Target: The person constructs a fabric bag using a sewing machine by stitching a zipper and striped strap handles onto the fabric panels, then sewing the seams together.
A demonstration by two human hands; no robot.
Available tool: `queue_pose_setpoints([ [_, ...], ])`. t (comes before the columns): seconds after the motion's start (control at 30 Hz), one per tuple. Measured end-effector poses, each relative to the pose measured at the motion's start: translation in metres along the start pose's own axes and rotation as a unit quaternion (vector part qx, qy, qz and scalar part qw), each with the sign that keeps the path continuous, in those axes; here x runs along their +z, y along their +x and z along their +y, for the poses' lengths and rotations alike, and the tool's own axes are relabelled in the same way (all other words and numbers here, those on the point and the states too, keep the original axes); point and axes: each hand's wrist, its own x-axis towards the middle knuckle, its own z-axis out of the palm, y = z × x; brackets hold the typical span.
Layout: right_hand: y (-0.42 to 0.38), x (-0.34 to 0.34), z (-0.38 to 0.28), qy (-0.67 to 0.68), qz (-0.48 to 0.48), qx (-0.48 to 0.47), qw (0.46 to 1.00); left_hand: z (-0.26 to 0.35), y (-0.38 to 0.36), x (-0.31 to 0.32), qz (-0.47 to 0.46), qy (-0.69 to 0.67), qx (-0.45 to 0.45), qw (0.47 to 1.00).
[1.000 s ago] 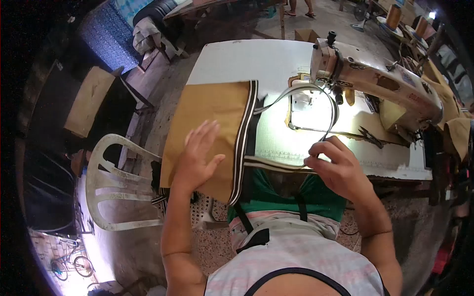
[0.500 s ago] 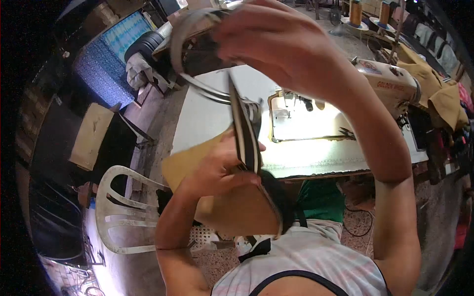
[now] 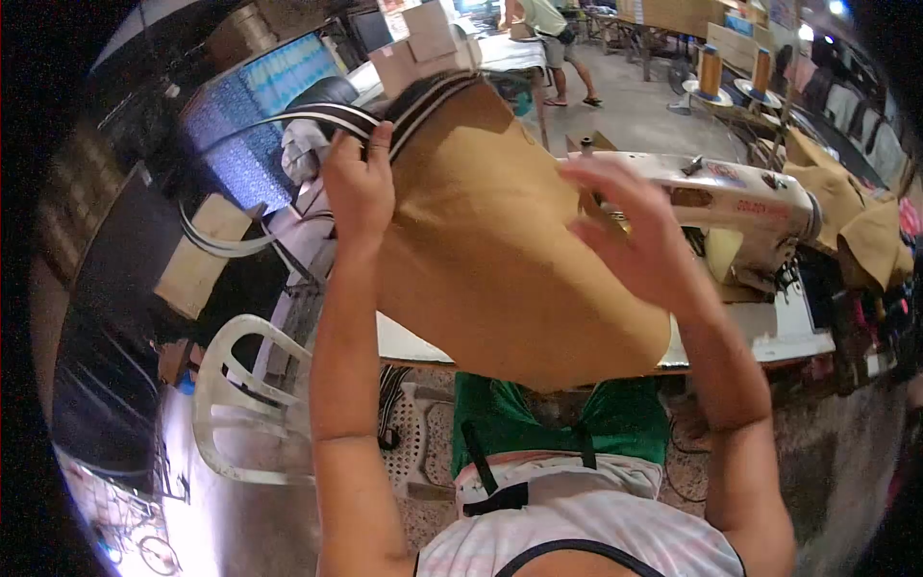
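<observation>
Two hands are nearest in my view. I see the left hand (image 3: pixel 360 192) gripping the striped edge of the tan fabric piece (image 3: pixel 490 240), with the looped strap (image 3: pixel 219 248) hanging out on its left. My right hand (image 3: pixel 635 229) is open and blurred beside the fabric's right edge; I cannot tell whether it touches. The fabric is held up between them, over the front of the white counter (image 3: pixel 409 343). Beyond the right hand I make out the sewing machine (image 3: pixel 740 200), then thread spools (image 3: pixel 710 72), and farthest, a person (image 3: pixel 556 48) standing.
</observation>
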Motion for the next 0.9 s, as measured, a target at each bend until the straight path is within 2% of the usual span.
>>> queue_pose_setpoints([
  [0.03,-0.027,0.008,0.009,0.036,-0.039,0.079,0.995,-0.034,-0.011,0.009,-0.032,0.062,-0.036,0.997],
  [0.1,-0.084,0.035,0.025,0.03,-0.039,0.069,0.996,-0.09,-0.051,0.026,-0.046,0.15,-0.145,0.977],
  [0.13,-0.109,0.042,0.019,0.013,-0.069,0.133,0.989,-0.127,-0.083,0.037,-0.095,0.195,-0.207,0.954],
  [0.17,-0.133,0.048,0.012,-0.005,-0.101,0.196,0.975,-0.157,-0.116,0.041,-0.201,0.251,-0.289,0.902],
  [0.2,-0.152,0.05,0.011,-0.047,-0.104,0.213,0.97,-0.16,-0.151,0.036,-0.302,0.325,-0.338,0.83],
  [0.23,-0.17,0.051,0.012,-0.09,-0.106,0.229,0.964,-0.178,-0.181,0.035,-0.423,0.325,-0.411,0.739],
  [0.27,-0.191,0.051,0.013,-0.138,-0.1,0.257,0.951,-0.177,-0.205,0.027,-0.453,0.292,-0.414,0.734],
  [0.3,-0.206,0.05,0.018,-0.187,-0.094,0.287,0.935,-0.168,-0.221,0.02,-0.429,0.308,-0.374,0.762],
  [0.37,-0.221,0.043,0.03,-0.201,-0.086,0.292,0.931,-0.148,-0.229,0.006,-0.441,0.323,-0.325,0.772],
  [0.4,-0.229,0.043,0.029,-0.219,-0.075,0.295,0.927,-0.146,-0.237,0.005,-0.45,0.323,-0.33,0.764],
  [0.47,-0.216,0.051,0.024,-0.232,-0.108,0.276,0.927,-0.147,-0.247,0.004,-0.418,0.315,-0.314,0.792],
  [0.57,-0.199,0.078,0.019,-0.249,-0.139,0.27,0.919,-0.136,-0.23,-0.008,-0.416,0.303,-0.289,0.807],
  [0.6,-0.193,0.085,0.021,-0.261,-0.149,0.276,0.913,-0.136,-0.215,-0.024,-0.368,0.306,-0.263,0.838],
  [0.67,-0.192,0.092,0.029,-0.274,-0.158,0.286,0.904,-0.202,-0.218,-0.056,-0.203,0.293,-0.318,0.879],
  [0.73,-0.186,0.092,0.03,-0.283,-0.186,0.326,0.882,-0.275,-0.23,-0.092,-0.209,0.43,-0.407,0.778],
  [0.77,-0.187,0.093,0.031,-0.28,-0.189,0.327,0.883,-0.284,-0.23,-0.106,-0.211,0.433,-0.409,0.776],
  [0.8,-0.187,0.091,0.037,-0.28,-0.2,0.332,0.878,-0.289,-0.228,-0.118,-0.257,0.258,-0.618,0.697],
  [0.83,-0.185,0.089,0.043,-0.281,-0.209,0.335,0.875,-0.298,-0.225,-0.132,-0.278,0.06,-0.777,0.562],
  [0.87,-0.18,0.087,0.045,-0.269,-0.223,0.337,0.874,-0.325,-0.235,-0.138,-0.33,-0.052,-0.79,0.514],
  [0.9,-0.177,0.087,0.05,-0.267,-0.224,0.335,0.875,-0.328,-0.234,-0.133,-0.328,-0.052,-0.791,0.515],
])
